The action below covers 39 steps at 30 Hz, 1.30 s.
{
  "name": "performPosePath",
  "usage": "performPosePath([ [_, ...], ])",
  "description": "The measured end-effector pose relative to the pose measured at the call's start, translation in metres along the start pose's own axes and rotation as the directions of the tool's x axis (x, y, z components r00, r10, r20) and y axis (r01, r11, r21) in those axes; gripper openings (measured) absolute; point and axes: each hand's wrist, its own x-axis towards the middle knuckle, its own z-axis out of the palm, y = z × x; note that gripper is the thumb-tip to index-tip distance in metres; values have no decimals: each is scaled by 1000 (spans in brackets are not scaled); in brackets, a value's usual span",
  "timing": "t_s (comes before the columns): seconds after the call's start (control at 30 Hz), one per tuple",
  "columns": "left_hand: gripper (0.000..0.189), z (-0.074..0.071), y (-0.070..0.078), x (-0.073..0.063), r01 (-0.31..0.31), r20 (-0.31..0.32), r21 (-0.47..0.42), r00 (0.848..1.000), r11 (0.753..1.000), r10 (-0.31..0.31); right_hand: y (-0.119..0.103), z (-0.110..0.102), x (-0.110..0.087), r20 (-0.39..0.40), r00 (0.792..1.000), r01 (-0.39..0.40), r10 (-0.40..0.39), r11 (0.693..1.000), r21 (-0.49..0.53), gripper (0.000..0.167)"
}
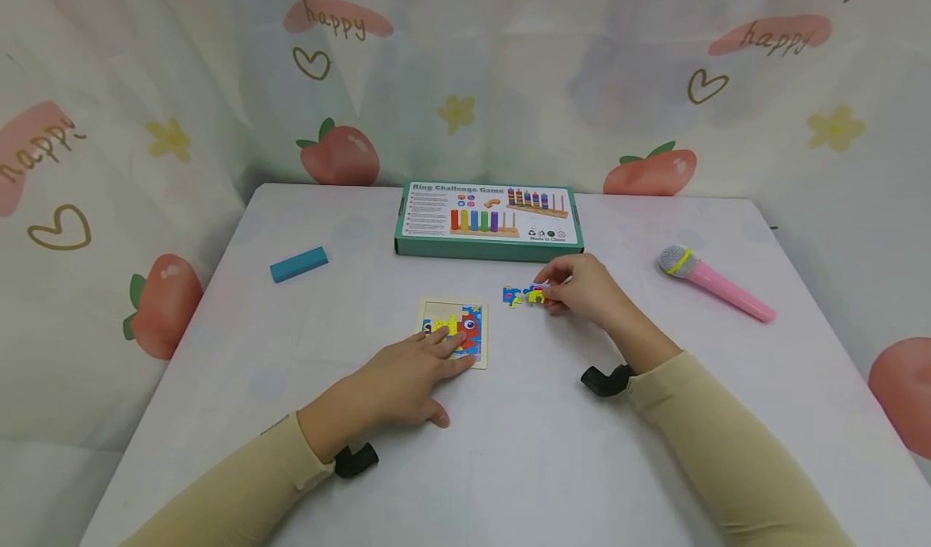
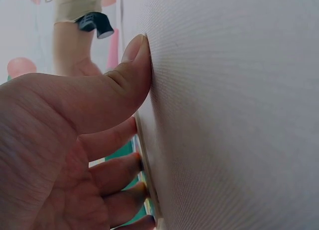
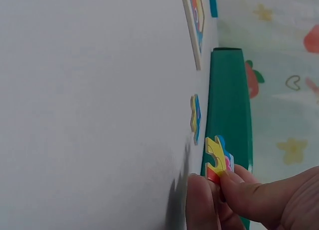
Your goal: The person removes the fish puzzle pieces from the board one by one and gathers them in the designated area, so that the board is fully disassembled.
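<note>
A jigsaw tray point(image 1: 429, 308) with a colourful fish-like picture, partly filled, lies at the middle of the table. My left hand point(image 1: 396, 377) rests on it with fingers spread and straight, the fingertips on the pieces; the thumb touches the table in the left wrist view. Right of the tray, my right hand point(image 1: 585, 292) pinches a yellow, blue and red puzzle piece point(image 3: 217, 157) between thumb and fingers, raised off the table in the right wrist view. Another puzzle piece point(image 3: 196, 119) lies flat on the table between that hand and the tray.
A green-edged Ring Challenge Game box point(image 1: 489, 248) stands behind the puzzle. At the back left lies a blue block point(image 1: 299, 264). A pink toy microphone point(image 1: 727, 290) lies on the right. Patterned cloth hangs behind the table.
</note>
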Motion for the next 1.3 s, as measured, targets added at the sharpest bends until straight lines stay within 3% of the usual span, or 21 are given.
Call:
performPosePath([
  [0.2,91,1,-2,-1,-9,-14,-13,1000,1000,8,11,-15,-1,38,998,-53,53,999,-11,20],
  [0.67,91,0,0,0,0,-4,-13,1000,1000,0,23,-24,0,49,998,-48,50,998,-52,20],
  [0.97,91,0,-1,0,-8,-11,-11,1000,1000,8,21,-20,-1,-43,999,-6,-4,973,-229,15],
  [1.3,91,2,-1,0,-6,-13,-10,1000,1000,6,25,-12,2,-86,996,4,-29,959,-282,9],
])
